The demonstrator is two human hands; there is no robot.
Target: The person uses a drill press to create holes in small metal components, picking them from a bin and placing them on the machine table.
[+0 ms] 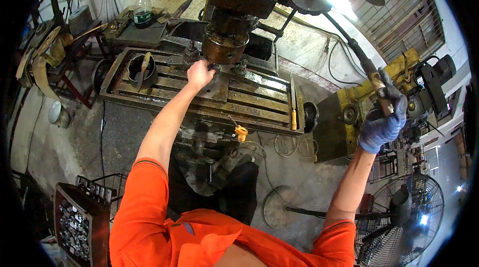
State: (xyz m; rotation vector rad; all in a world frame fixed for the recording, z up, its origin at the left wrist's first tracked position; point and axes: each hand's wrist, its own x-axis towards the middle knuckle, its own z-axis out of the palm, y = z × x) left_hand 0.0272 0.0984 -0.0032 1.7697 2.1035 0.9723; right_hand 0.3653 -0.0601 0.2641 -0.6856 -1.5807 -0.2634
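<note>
My bare left hand point(199, 74) is closed in front of the round spindle head point(225, 47) of a milling or drilling machine, just over the slotted table point(249, 107). A small dark bit shows at its fingertips, but what it pinches is hidden. Off to the right, my right hand point(384, 122) wears a blue-grey glove. Its fingers wrap round the worn grip of a long lever handle point(371, 70), which slopes down from the top of the machine. Clamp bolts point(191, 52) stand on the table beside the spindle head.
On the table's left sits a dark pot point(141, 73) with a brush. A yellow-handled tool point(294, 112) lies at its right edge, and a yellow air gun point(241, 133) is at the front. A fan point(406, 217) and a crate of metal parts point(75, 227) flank me.
</note>
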